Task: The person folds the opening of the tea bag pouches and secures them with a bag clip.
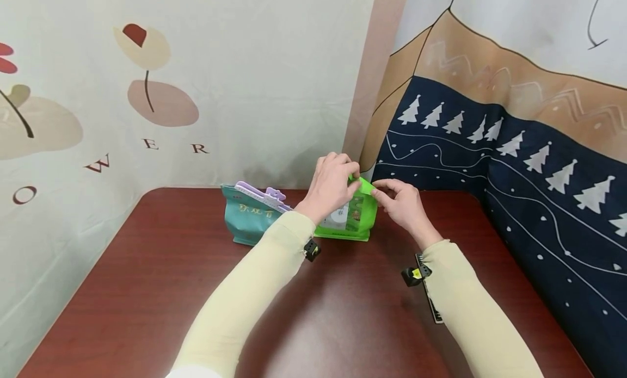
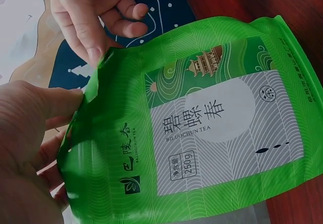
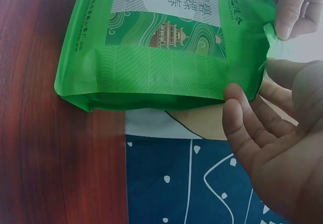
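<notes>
A bright green tea bag [image 1: 361,217] stands upright at the far side of the table, its grey label [image 2: 227,133] reading Biluochun Tea, 250g. My left hand [image 1: 333,182] comes over its top and pinches the top edge between thumb and fingers. At the right end of that same edge, my right hand [image 1: 404,206] pinches the bag's corner with thumb and index finger. The rim looks creased between the two hands in the left wrist view. In the right wrist view, the other fingers [image 3: 252,128] of my right hand lie beside the bag's side.
Left of the green bag stands a teal bag [image 1: 250,223] with a lilac sealing clip [image 1: 262,196] along its top; my left arm hides part of it. A dark strip with a pale edge [image 1: 433,302] shows beside my right sleeve. Printed cloth [image 1: 441,149] hangs behind the brown table [image 1: 147,291].
</notes>
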A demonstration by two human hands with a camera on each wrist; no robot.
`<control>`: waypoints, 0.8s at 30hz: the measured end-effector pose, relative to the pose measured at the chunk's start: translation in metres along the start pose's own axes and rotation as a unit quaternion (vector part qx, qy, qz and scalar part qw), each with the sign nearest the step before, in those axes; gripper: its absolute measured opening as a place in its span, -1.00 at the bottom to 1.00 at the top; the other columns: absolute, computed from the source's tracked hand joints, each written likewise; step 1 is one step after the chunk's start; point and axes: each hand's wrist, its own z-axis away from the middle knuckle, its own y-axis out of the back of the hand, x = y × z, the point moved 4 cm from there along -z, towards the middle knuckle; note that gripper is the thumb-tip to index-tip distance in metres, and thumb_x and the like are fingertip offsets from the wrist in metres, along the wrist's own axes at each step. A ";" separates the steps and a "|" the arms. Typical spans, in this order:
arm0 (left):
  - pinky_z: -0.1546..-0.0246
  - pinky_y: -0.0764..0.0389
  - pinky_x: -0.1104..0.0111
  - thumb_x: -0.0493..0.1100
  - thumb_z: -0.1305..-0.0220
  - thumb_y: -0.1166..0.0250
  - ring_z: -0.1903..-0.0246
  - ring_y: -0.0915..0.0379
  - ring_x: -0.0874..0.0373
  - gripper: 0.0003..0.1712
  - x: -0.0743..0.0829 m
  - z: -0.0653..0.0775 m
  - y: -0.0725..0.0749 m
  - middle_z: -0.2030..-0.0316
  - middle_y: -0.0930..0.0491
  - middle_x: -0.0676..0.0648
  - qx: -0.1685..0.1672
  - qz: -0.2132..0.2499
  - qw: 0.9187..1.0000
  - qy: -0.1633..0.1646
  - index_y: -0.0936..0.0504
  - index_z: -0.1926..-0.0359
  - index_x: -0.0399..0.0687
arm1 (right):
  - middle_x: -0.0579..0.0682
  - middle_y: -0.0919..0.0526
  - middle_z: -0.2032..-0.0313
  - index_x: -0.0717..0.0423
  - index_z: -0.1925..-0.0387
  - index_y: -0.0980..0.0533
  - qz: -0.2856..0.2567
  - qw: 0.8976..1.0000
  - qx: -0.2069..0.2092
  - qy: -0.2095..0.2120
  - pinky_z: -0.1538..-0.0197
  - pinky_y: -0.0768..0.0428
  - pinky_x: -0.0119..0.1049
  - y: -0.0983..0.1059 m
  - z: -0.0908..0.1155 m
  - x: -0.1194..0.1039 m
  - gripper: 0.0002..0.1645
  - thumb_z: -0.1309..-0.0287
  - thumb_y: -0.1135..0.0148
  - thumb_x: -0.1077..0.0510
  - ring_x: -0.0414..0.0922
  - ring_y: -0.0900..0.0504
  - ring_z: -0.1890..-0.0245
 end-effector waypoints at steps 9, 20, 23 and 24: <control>-0.10 -0.36 0.16 -0.04 -0.32 -0.45 0.09 -0.37 0.06 -0.82 0.002 -0.002 -0.003 0.14 -0.62 0.02 0.004 -0.008 1.000 0.003 -0.70 0.12 0.05 | 0.21 -0.67 0.14 0.30 -0.03 -0.68 0.028 0.999 0.008 0.019 0.36 -0.58 -0.44 -0.004 -0.001 -0.003 -0.71 -0.37 -0.34 0.20 0.06 -0.69 0.41; 0.03 -0.37 0.21 0.00 -0.33 -0.43 0.08 -0.38 0.04 -0.77 -0.002 0.001 -0.008 0.11 -0.57 -0.02 -0.001 -0.035 0.999 0.013 -0.76 0.11 -0.01 | 0.18 -0.68 0.24 0.27 0.15 -0.70 0.057 0.997 0.032 0.034 0.26 -0.56 -0.25 -0.008 -0.001 -0.005 -0.82 -0.30 -0.39 0.22 0.08 -0.62 0.28; 0.05 -0.37 0.22 0.02 -0.33 -0.43 0.09 -0.38 0.05 -0.77 -0.002 0.000 -0.009 0.11 -0.58 -0.02 0.002 -0.044 0.999 0.014 -0.75 0.13 -0.01 | 0.18 -0.68 0.26 0.26 0.18 -0.70 0.062 0.996 0.038 0.041 0.25 -0.57 -0.22 -0.009 -0.002 -0.006 -0.85 -0.29 -0.39 0.23 0.07 -0.62 0.29; 0.05 -0.36 0.22 0.03 -0.33 -0.44 0.09 -0.39 0.05 -0.76 -0.003 0.000 -0.009 0.12 -0.59 -0.01 0.003 -0.046 0.999 0.016 -0.74 0.13 -0.01 | 0.18 -0.68 0.27 0.26 0.19 -0.69 0.064 0.996 0.040 0.044 0.24 -0.57 -0.22 -0.009 -0.003 -0.006 -0.86 -0.29 -0.39 0.23 0.07 -0.62 0.29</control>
